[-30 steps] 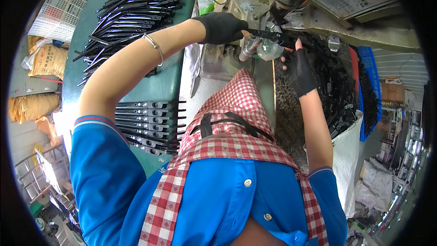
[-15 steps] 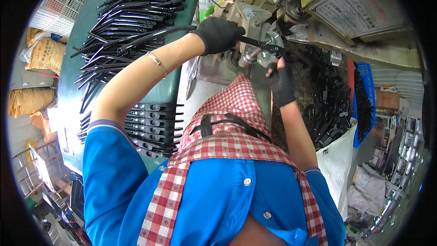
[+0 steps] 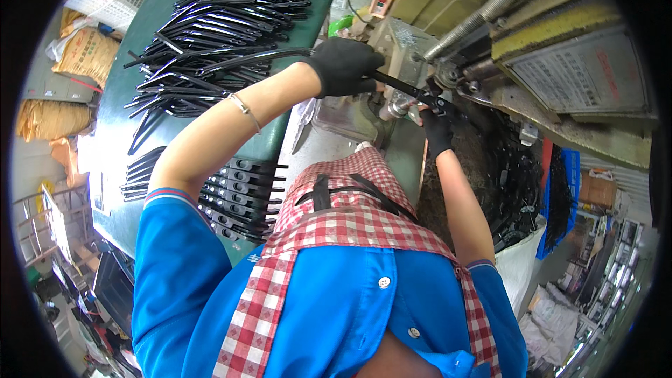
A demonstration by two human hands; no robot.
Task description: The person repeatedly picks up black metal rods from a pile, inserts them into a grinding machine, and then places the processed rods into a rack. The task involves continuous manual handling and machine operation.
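Observation:
My left hand (image 3: 344, 67), in a black glove, is wrapped around a long black wiper arm (image 3: 399, 85). The arm's thin rod sticks out past my wrist to the left, over the table. At its thicker right end, my right hand (image 3: 439, 130) grips from below in a black glove with bare fingertips. That end is up against a round metal fixture (image 3: 397, 106) on the machine; whether it is seated there I cannot tell. Many similar black wiper arms (image 3: 238, 17) lie piled on the green table to the left.
The green-topped table (image 3: 115, 126) carries a neat row of black parts with holes (image 3: 241, 189) near my left elbow. A greenish machine (image 3: 455, 0) with a spring stands ahead. A heap of black parts (image 3: 514, 189) and a blue crate (image 3: 560, 203) lie to the right.
The view has shifted, with the machine showing lower and further right. My hands still hold the wiper arm, its right end now closer under the machine's head.

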